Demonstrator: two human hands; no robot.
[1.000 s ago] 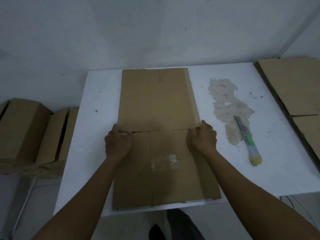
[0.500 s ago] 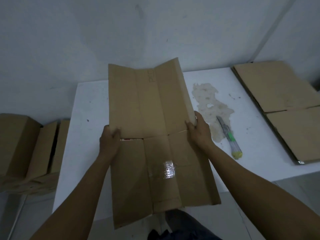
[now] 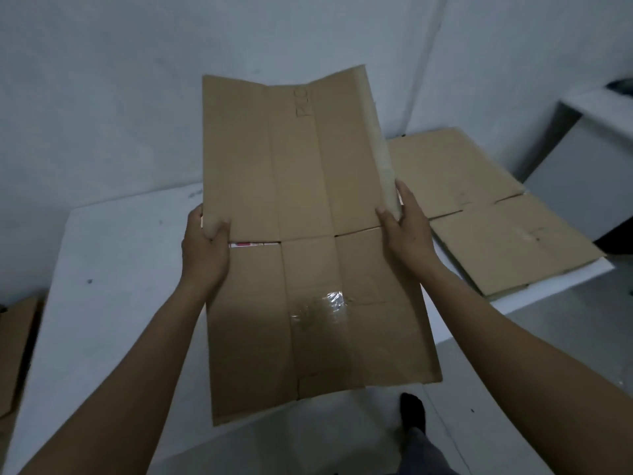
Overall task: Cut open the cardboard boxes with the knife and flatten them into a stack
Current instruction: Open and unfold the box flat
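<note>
The flattened box was held clear of the table, gripped at both side edges near its middle fold line. The left hand clasped the left edge, thumb curled over the front face and the fingers hidden behind the board. The right hand clasped the right edge, thumb pressed on the front face and the fingers laid along the edge and behind it.

Above the two grips the upper half of the sheet stood tilted back, with creases running lengthwise and its right strip bent forward. Below the grips the lower half hung toward the person, carrying a patch of clear tape on its centre seam. A thin strip of white and red showed in the fold gap just beside the left thumb.

To the right of the right hand, a stack of flattened cardboard lay on the table's far end, apart from the held sheet. Left of the left hand, at the frame edge, more cardboard sat below table level. A shoe was visible below the sheet's lower edge.
</note>
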